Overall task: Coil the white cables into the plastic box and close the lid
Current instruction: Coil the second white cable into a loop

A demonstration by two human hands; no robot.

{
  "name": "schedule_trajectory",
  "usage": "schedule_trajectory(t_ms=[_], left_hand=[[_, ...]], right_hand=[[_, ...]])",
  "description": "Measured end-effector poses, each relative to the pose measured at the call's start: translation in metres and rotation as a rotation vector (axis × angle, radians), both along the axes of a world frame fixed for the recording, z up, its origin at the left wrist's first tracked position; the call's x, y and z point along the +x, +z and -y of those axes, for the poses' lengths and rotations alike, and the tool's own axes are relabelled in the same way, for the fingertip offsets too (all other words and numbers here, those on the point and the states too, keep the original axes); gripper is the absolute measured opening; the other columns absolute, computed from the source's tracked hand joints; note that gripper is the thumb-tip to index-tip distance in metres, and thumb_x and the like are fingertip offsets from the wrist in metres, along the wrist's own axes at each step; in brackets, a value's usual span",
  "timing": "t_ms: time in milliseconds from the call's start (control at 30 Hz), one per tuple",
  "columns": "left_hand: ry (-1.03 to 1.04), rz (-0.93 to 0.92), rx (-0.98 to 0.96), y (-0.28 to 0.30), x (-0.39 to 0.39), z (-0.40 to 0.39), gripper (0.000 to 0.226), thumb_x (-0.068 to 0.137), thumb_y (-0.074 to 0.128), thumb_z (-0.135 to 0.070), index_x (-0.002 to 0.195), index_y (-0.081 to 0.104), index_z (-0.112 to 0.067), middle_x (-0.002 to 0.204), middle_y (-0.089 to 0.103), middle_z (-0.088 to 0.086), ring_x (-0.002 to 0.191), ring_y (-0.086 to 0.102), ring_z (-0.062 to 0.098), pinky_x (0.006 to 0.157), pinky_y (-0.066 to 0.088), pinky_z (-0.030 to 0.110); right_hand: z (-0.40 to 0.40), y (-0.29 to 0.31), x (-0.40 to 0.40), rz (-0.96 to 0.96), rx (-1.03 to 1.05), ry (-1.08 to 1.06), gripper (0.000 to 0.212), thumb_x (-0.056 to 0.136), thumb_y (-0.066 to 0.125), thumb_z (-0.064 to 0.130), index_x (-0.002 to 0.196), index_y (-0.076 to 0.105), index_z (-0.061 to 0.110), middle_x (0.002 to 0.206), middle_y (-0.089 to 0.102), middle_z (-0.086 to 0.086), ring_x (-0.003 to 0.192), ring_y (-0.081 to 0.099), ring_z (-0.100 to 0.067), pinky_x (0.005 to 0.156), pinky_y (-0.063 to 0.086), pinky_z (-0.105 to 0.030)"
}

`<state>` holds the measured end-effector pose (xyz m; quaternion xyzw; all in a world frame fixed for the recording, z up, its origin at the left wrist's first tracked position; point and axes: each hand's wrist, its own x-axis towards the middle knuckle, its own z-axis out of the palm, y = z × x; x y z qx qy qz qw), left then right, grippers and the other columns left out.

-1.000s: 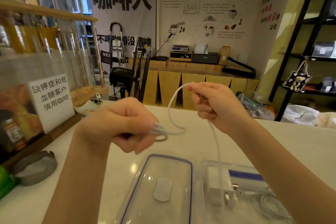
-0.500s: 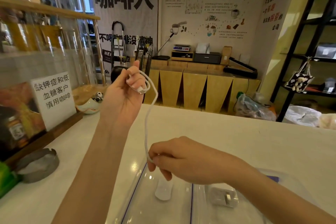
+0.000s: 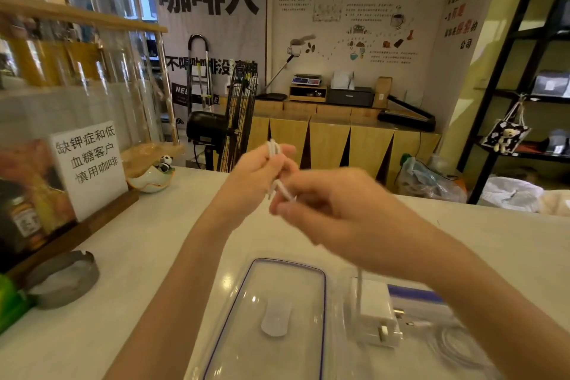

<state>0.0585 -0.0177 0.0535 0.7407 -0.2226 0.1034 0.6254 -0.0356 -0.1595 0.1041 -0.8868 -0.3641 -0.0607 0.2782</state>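
Observation:
My left hand (image 3: 257, 173) holds a small bundle of white cable (image 3: 274, 148) loops above the counter. Close beside it, my right hand (image 3: 333, 213) pinches the same cable, and one strand runs down from under it to a white charger (image 3: 374, 315). The charger lies in the clear plastic box (image 3: 348, 293), partly hidden by my right forearm. More coiled white cable (image 3: 453, 345) rests in the box to the charger's right. The clear lid (image 3: 274, 318) with a blue edge lies flat on the white counter, left of the box.
A metal ashtray (image 3: 61, 279) sits at the counter's left, near a paper sign (image 3: 89, 166) on a wooden stand. A small bowl with a panda figure (image 3: 154, 176) stands behind it. A black fan (image 3: 222, 129) and wooden cabinets lie beyond the counter.
My right hand has risen from low over the lid to meet my left hand. My left hand has dropped and moved right, and the cable between them is now gathered in short loops.

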Motion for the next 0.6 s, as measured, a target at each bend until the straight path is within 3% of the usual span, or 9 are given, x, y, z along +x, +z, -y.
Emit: schedule_trajectory(t_ms=[67,133,200,300,367,433,600], left_hand=[[-0.116,-0.010,0.117,0.004,-0.006,0.000,0.022,0.094,0.040,-0.012,0.091,0.061,-0.008,0.074,0.063,0.014,0.067,0.056,0.030,0.063,0.046,0.034],[-0.149,-0.037,0.109,0.010,-0.012,0.003,0.033,0.095,0.036,-0.016,0.073,0.060,-0.012,0.050,0.058,-0.003,0.045,0.047,0.013,0.045,0.037,0.019],[-0.187,-0.087,0.083,0.015,-0.017,0.006,0.044,0.096,0.032,-0.020,0.064,0.062,-0.016,0.039,0.049,-0.007,0.034,0.036,0.005,0.037,0.028,0.015],[-0.532,-0.222,-0.002,0.022,-0.028,0.005,0.062,0.093,0.021,-0.041,0.059,0.062,-0.009,0.032,0.038,-0.011,0.029,0.027,0.005,0.034,0.022,0.017],[-0.776,-0.274,-0.135,0.026,-0.031,0.001,0.060,0.089,0.022,-0.042,0.061,0.061,-0.006,0.033,0.032,-0.012,0.031,0.023,0.007,0.033,0.021,0.018],[-0.932,-0.349,-0.312,0.028,-0.030,-0.001,0.048,0.090,0.026,-0.031,0.067,0.059,-0.004,0.037,0.029,-0.007,0.034,0.023,0.010,0.034,0.024,0.016],[-1.129,-0.578,-0.782,0.026,-0.019,-0.002,0.032,0.093,0.031,-0.019,0.093,0.053,0.005,0.053,0.058,0.009,0.044,0.038,0.013,0.043,0.033,0.020]], right_hand=[[0.010,0.012,0.005,-0.063,0.169,-0.010,0.019,0.085,0.047,0.030,0.085,0.063,0.019,0.051,0.052,0.007,0.042,0.043,-0.004,0.039,0.036,-0.012],[0.021,0.020,0.012,-0.150,0.335,-0.041,0.023,0.086,0.049,0.027,0.084,0.066,0.012,0.042,0.047,0.006,0.033,0.035,-0.003,0.033,0.028,-0.010],[0.032,0.023,0.021,-0.251,0.494,-0.071,0.024,0.088,0.050,0.022,0.086,0.069,0.008,0.042,0.044,0.005,0.030,0.030,-0.003,0.030,0.025,-0.012],[0.040,0.018,0.032,-0.380,0.658,-0.094,0.022,0.087,0.052,0.021,0.084,0.070,0.008,0.045,0.044,0.002,0.032,0.028,-0.007,0.030,0.022,-0.014],[0.040,0.010,0.039,-0.474,0.731,-0.094,0.019,0.085,0.054,0.020,0.082,0.069,0.008,0.044,0.045,0.003,0.032,0.028,-0.007,0.029,0.022,-0.014],[0.037,0.001,0.043,-0.553,0.786,-0.074,0.015,0.085,0.055,0.018,0.084,0.066,0.009,0.046,0.046,0.003,0.031,0.029,-0.005,0.029,0.024,-0.013],[0.022,-0.024,0.041,-0.671,0.723,-0.090,0.020,0.091,0.049,0.022,0.106,0.061,0.016,0.053,0.051,0.000,0.031,0.036,-0.006,0.029,0.028,-0.014]])
